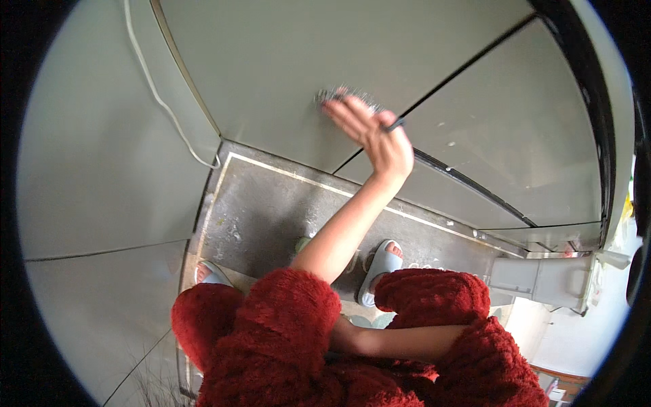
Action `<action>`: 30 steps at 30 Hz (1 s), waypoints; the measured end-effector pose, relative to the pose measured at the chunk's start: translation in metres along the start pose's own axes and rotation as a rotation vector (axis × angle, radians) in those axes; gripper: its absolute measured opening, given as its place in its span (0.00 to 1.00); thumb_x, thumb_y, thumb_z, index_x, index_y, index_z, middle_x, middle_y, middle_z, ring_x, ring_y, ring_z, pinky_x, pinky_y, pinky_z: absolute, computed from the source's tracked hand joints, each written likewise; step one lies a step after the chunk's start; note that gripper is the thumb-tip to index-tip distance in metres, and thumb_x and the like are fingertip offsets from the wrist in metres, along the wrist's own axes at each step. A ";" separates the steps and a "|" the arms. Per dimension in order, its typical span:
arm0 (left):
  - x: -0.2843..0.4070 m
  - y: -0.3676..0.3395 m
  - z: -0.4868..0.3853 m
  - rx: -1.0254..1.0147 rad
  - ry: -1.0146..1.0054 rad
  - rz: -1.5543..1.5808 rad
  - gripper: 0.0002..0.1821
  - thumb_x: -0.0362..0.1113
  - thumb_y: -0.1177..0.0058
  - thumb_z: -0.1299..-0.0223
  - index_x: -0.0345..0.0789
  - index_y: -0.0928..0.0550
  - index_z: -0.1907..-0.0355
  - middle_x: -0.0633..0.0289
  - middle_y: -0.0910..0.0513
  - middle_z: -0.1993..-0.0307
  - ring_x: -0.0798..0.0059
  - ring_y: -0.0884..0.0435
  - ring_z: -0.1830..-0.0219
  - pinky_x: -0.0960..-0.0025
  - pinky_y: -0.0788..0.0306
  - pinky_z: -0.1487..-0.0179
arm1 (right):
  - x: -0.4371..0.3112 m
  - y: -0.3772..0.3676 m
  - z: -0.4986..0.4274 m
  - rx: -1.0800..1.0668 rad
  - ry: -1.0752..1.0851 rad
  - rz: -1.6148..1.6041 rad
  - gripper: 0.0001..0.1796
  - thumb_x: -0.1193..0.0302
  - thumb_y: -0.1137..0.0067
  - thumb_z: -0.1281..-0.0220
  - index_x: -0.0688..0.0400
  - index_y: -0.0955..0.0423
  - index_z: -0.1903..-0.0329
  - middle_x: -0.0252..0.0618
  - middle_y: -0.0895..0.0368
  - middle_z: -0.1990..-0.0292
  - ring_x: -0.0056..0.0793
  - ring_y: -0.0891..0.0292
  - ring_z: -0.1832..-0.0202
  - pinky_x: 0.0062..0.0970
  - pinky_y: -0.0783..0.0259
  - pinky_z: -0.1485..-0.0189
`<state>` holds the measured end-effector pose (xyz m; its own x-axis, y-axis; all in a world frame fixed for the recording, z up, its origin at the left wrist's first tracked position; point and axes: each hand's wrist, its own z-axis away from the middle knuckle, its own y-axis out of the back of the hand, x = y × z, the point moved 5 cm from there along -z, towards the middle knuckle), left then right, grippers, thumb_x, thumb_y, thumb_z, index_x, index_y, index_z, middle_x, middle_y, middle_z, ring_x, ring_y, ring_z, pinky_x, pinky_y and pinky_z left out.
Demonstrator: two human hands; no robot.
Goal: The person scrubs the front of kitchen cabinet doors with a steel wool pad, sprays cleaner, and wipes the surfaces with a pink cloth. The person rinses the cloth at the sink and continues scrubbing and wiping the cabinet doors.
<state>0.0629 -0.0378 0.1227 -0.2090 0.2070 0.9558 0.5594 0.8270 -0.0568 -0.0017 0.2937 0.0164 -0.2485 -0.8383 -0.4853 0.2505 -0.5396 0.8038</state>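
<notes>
My left hand [379,135] is raised from the red fleece sleeve, back of the hand towards me. Under its fingers a blurred metal-wire scourer [330,95] is pressed on a glossy grey cabinet door [285,66]. A dark grey loop [395,124] sits by the thumb. My right forearm crosses low in front of my body, and my right hand [346,337] is mostly hidden behind the left sleeve, so its fingers do not show. Whitish spots dot the door panel [508,132] right of the dark gap.
A white cable [163,104] hangs down the left panel. On the floor lies a grey mat [264,203] with a pale border, wet-looking in places. A green object [302,244] is partly hidden by my forearm. My feet wear light blue slippers [385,264]. Grey drawers [539,277] stand right.
</notes>
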 end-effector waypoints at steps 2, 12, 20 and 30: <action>0.064 0.002 -0.029 0.029 -0.320 -0.112 0.41 0.59 0.78 0.31 0.25 0.58 0.31 0.35 0.66 0.30 0.40 0.71 0.28 0.43 0.72 0.30 | -0.007 0.009 0.008 0.139 0.085 0.006 0.17 0.69 0.55 0.39 0.59 0.23 0.51 0.46 0.25 0.47 0.45 0.31 0.43 0.40 0.39 0.39; 0.151 0.033 -0.103 0.125 -0.841 -0.463 0.34 0.45 0.58 0.36 0.27 0.47 0.34 0.31 0.55 0.32 0.32 0.56 0.31 0.37 0.55 0.34 | -0.013 0.002 0.008 -0.065 -0.023 0.092 0.11 0.66 0.49 0.43 0.59 0.20 0.66 0.46 0.21 0.64 0.43 0.23 0.58 0.43 0.31 0.59; 0.104 0.044 -0.083 -0.082 -0.829 -0.633 0.35 0.42 0.53 0.39 0.29 0.45 0.33 0.35 0.55 0.31 0.36 0.58 0.29 0.40 0.57 0.31 | -0.031 0.033 -0.007 0.048 0.073 0.174 0.15 0.60 0.46 0.44 0.57 0.19 0.65 0.42 0.22 0.62 0.40 0.26 0.58 0.38 0.35 0.61; 0.074 0.035 -0.048 -0.217 -1.155 -0.674 0.21 0.38 0.43 0.49 0.50 0.24 0.49 0.56 0.39 0.35 0.41 0.45 0.33 0.43 0.41 0.38 | -0.016 0.035 0.001 0.048 -0.003 0.191 0.18 0.57 0.45 0.47 0.59 0.20 0.64 0.41 0.21 0.62 0.37 0.25 0.58 0.37 0.35 0.61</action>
<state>0.1062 -0.0186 0.2050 -0.9790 0.2036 -0.0126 0.1738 0.8648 0.4711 0.0102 0.2881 0.0530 -0.2038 -0.9248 -0.3214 0.2485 -0.3664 0.8966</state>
